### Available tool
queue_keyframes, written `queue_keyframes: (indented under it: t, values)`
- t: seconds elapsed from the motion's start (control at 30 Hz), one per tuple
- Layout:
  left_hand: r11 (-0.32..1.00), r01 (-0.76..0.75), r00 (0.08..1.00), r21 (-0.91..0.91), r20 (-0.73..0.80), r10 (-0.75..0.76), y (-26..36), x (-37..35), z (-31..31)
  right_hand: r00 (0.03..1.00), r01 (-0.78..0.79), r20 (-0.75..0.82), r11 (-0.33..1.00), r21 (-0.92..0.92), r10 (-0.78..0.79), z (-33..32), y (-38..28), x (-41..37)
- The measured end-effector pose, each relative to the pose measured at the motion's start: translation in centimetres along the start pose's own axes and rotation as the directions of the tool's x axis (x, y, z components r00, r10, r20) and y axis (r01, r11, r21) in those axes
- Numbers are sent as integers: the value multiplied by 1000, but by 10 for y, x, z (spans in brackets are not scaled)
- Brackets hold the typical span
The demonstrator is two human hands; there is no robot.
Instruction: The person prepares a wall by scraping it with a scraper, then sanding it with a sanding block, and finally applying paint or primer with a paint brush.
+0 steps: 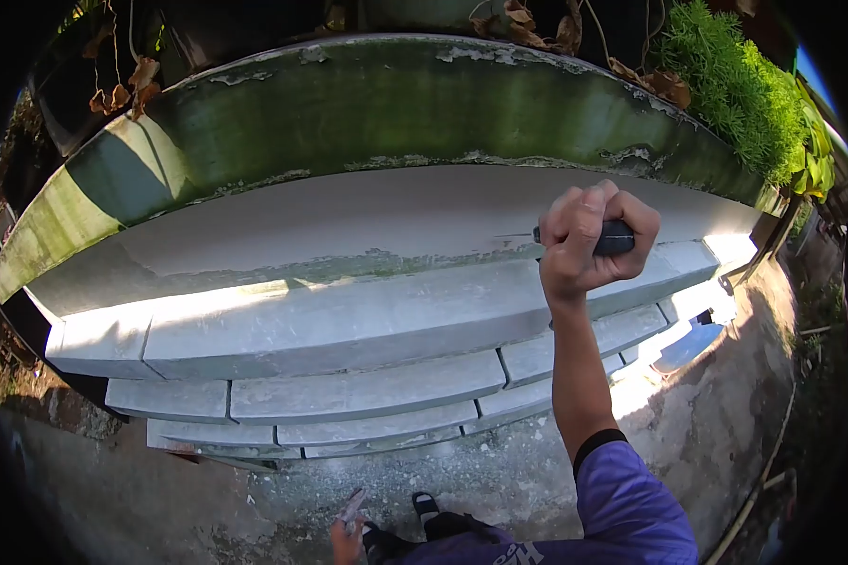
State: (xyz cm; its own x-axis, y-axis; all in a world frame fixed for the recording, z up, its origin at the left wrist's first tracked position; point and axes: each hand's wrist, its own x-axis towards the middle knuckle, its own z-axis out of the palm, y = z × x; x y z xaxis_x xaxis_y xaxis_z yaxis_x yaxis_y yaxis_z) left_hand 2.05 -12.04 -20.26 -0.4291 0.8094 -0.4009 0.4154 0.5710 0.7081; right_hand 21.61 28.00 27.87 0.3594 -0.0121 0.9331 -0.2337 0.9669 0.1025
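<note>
Right fist on a tool at the wall, left hand low with a grey piece

The right hand is raised at full reach and clamped in a fist round a dark-handled tool. The handle lies crosswise, and its thin tip points past the knuckles at the pale wall, just under the mossy green band. That grip probably lets the arm press the tip flat along the surface. The left hand hangs well apart, far below, near the feet. Its fingers are closed on a small grey piece, seemingly kept out of the way. Stacked slabs lie between the two hands.
</note>
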Motion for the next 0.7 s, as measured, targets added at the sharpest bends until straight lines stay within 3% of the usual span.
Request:
queue_keyframes:
  t: [0.03,0.07,0.13,0.27,0.33,0.4,0.53,0.57,0.6,0.7]
  values:
    - [967,-163,982,-198,-122,141,14,2,-5,997,-28,-61,986,167,38,3,-10,3]
    - [869,-337,931,-362,-265,251,22,5,-8,1000,6,-25,999,-44,-7,0,2,-2]
    - [859,-406,905,-312,-266,332,18,12,-10,996,81,69,888,-454,-56,-13,31,-19]
    - [866,-449,884,-222,-254,393,15,24,-15,993,-109,-36,994,-22,108,0,-6,-5]
    - [885,-421,896,-200,-243,371,5,30,-12,998,-52,-35,996,-72,50,-3,-1,-10]
    - [893,-398,907,-210,-234,350,19,27,-16,1000,16,19,949,-314,-11,-9,16,-12]
    - [882,-419,900,-216,-230,371,42,33,-25,986,-53,-151,995,89,67,-3,-9,3]
    - [884,-419,900,-208,-225,373,42,30,-26,992,-110,-82,963,-247,92,-2,4,-6]
    - [886,-418,900,-200,-220,375,42,28,-27,997,-54,-75,965,-258,35,-5,10,-8]
    - [871,-445,886,-206,-241,396,46,32,-27,988,-142,-76,988,-67,136,-9,-4,-2]
